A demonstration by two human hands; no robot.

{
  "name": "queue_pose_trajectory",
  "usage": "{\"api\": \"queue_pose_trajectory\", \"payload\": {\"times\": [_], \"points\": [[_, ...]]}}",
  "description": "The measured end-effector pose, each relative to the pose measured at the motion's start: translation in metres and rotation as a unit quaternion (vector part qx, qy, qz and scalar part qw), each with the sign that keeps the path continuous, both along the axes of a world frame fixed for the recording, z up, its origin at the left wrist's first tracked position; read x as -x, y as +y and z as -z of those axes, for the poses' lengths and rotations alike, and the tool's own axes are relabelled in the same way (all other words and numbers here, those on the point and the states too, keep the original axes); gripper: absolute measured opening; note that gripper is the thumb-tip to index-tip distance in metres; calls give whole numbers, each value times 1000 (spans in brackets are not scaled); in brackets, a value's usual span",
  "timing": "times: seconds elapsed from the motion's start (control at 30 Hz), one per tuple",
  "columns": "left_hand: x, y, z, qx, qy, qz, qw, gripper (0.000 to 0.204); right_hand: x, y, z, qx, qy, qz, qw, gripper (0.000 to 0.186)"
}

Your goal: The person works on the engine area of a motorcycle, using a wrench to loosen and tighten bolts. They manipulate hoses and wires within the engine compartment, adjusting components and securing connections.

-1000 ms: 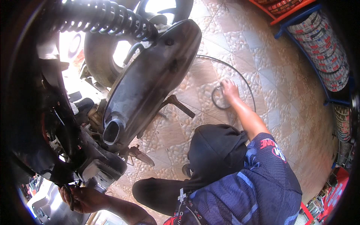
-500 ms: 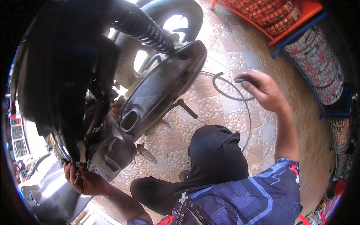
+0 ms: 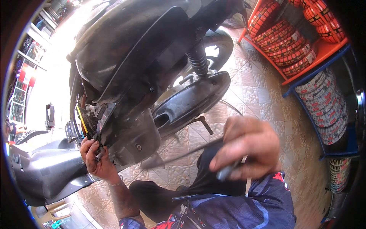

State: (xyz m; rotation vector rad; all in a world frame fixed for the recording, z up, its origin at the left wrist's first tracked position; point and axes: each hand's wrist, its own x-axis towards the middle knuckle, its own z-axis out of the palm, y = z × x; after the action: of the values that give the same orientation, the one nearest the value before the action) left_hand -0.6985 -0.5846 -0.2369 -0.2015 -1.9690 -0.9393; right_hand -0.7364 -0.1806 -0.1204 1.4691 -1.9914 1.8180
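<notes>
My right hand (image 3: pixel 249 149), blurred by motion, is closed on a thin dark grey hose (image 3: pixel 183 155). One length of the hose stretches left from the fist across my lap, smeared. A grey tip (image 3: pixel 225 173) pokes out below the fingers. My left hand (image 3: pixel 95 158) is pinched at the underside of a black scooter (image 3: pixel 126 57), beside exposed cables and a yellow strip (image 3: pixel 82 119). A small cylindrical piece shows between its fingers, too unclear to name. To its right lie the dark engine cover (image 3: pixel 139 143) and the long transmission case (image 3: pixel 194 101) with its kick lever (image 3: pixel 204 124).
On the right, a red and blue rack (image 3: pixel 316 63) carries stacked wrapped tyres (image 3: pixel 282 47). The scooter's rear wheel (image 3: pixel 223 44) stands on the stone-patterned tile floor (image 3: pixel 248 82). At the lower left, a black body panel (image 3: pixel 45 171) extends past my left hand.
My right hand has come left and down toward my lap, bringing the hose with it. My left hand stays at the scooter. My view has shifted, showing more of the scooter's body.
</notes>
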Motion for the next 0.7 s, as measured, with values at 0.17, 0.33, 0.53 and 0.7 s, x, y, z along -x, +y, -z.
{"api": "queue_pose_trajectory", "payload": {"times": [0.17, 0.33, 0.53, 0.7], "points": [[-1, -2, 0, 33, -7, -17, 999, 33, -9, -31, -5, 98, 25, -113, 988, 22], [-1, -1, 1, 26, -5, 8, 1000, 31, -6, -71, 13, 273, 238, 20, 932, 19], [0, -2, 1, 24, -8, -6, 1000, 35, -7, -85, 15, 386, 177, -90, 901, 15], [-1, -3, 4, 7, -5, 18, 1000, 30, 12, -94, -3, 413, 242, -82, 874, 19]]}}
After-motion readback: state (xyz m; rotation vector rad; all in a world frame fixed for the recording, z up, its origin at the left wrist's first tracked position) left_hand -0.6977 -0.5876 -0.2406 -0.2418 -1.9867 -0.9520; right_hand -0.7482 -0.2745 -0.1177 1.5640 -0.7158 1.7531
